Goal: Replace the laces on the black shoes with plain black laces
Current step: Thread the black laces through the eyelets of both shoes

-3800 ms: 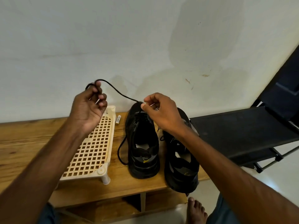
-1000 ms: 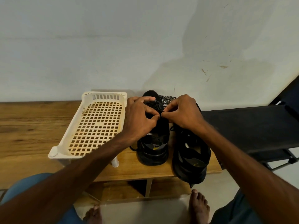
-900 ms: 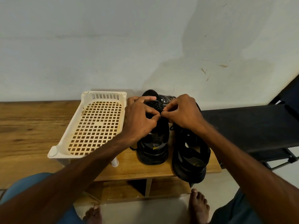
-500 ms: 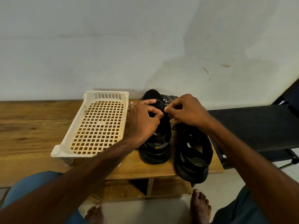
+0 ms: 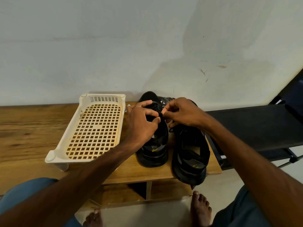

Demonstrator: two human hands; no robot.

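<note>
Two black shoes stand side by side on a wooden bench [image 5: 32, 128], heels toward me. Over the laced part of the left shoe [image 5: 154, 149], my left hand [image 5: 141, 123] pinches the plain black lace [image 5: 157, 110]. My right hand [image 5: 183, 113] pinches the same lace at the eyelets, its fingertips almost meeting those of the left hand. The right shoe [image 5: 190, 154] sits at the bench's right end, a loose bit of black lace [image 5: 171, 129] lying on its inner side. A black-and-white patterned lace [image 5: 164, 99] lies behind the shoes by the wall.
A cream plastic lattice tray [image 5: 93, 130] stands upside down on its legs left of the shoes. A small battery [image 5: 128, 106] lies behind it. A black folding rack [image 5: 255, 126] adjoins the bench on the right. My bare feet rest on the floor below.
3.8 s ago my left hand held the black lace raised and stretched out from the left shoe. Now both hands have come together low over its eyelets. In the last second they hardly moved.
</note>
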